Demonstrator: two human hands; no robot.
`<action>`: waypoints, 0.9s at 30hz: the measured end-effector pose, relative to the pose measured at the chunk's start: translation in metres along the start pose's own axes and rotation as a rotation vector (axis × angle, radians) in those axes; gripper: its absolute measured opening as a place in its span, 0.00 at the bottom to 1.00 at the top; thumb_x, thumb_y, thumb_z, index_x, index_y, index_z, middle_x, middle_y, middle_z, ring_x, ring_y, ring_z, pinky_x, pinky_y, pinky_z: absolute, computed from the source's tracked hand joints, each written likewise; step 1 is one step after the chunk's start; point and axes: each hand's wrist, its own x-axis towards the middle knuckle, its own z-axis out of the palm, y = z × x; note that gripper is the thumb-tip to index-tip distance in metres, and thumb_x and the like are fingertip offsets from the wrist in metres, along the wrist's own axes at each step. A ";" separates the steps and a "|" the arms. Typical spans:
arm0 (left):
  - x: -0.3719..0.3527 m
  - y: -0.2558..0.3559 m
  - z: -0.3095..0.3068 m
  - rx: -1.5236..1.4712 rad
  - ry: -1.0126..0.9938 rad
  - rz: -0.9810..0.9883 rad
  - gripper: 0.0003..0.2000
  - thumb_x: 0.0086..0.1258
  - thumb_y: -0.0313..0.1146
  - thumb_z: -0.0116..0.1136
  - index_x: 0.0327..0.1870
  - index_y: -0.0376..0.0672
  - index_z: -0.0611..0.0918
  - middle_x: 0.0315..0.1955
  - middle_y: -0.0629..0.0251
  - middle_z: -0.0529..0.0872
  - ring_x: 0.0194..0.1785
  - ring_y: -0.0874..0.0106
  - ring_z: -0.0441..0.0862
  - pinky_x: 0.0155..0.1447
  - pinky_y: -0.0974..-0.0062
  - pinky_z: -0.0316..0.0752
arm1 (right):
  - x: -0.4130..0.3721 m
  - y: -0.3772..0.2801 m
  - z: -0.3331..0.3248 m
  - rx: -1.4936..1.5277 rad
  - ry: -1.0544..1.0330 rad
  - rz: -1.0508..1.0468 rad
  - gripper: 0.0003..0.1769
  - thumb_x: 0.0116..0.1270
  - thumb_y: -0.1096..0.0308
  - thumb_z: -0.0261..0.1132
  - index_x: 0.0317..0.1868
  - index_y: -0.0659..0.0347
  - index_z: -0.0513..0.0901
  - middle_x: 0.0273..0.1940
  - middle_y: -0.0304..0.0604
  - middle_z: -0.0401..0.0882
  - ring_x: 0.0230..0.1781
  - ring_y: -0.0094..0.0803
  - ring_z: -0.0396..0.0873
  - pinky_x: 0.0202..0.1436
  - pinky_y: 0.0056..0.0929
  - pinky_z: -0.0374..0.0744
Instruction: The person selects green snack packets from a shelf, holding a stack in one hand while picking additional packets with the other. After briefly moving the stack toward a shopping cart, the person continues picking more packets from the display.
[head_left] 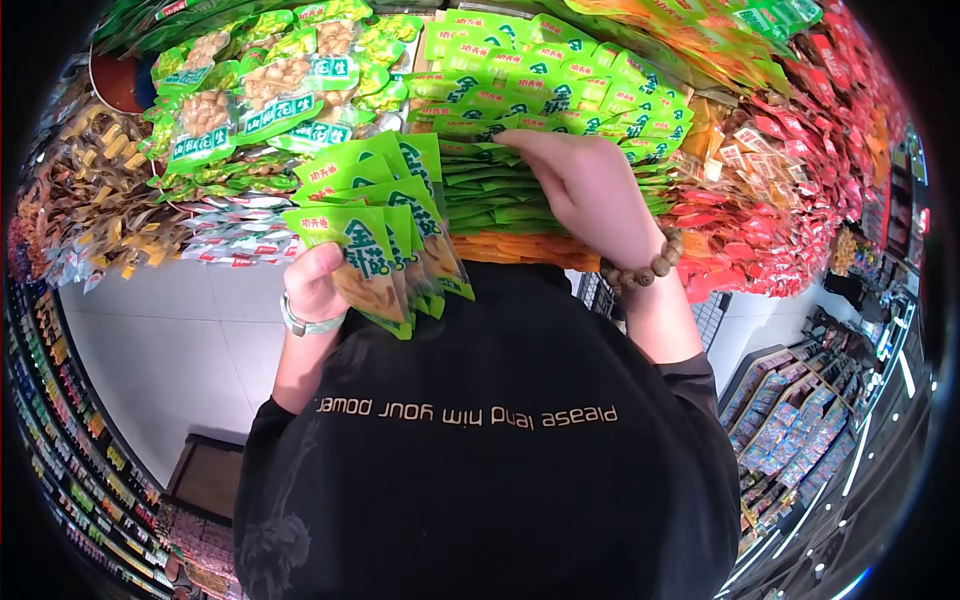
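Observation:
My left hand (316, 285) is closed around a fanned bunch of several green snack packets (385, 235); their clear lower parts show pale brown food. A watch-like band circles that wrist. Over the stacked green snack packets (545, 85) of the same kind, my right hand (590, 185) reaches forward with its fingers together and bent. The fingertips meet the upper edge of a packet at the front of the stack; the thumb side is partly hidden. Brown beads (650, 265) ring my right wrist.
Left of the stack lie green peanut packets (275, 90), then brown and yellow packets (100, 180). Red packets (770, 220) fill the right side. Orange packets (520, 248) line the front edge. Shelves (800, 420) with goods stand lower right, beyond the pale floor (170, 340).

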 end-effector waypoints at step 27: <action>0.004 0.001 0.039 -0.117 0.048 0.127 0.48 0.67 0.51 0.61 0.82 0.45 0.49 0.80 0.41 0.45 0.69 0.43 0.74 0.66 0.45 0.78 | 0.013 0.010 0.005 -0.148 -0.185 -0.090 0.20 0.69 0.72 0.61 0.60 0.54 0.83 0.40 0.53 0.86 0.40 0.53 0.83 0.46 0.47 0.80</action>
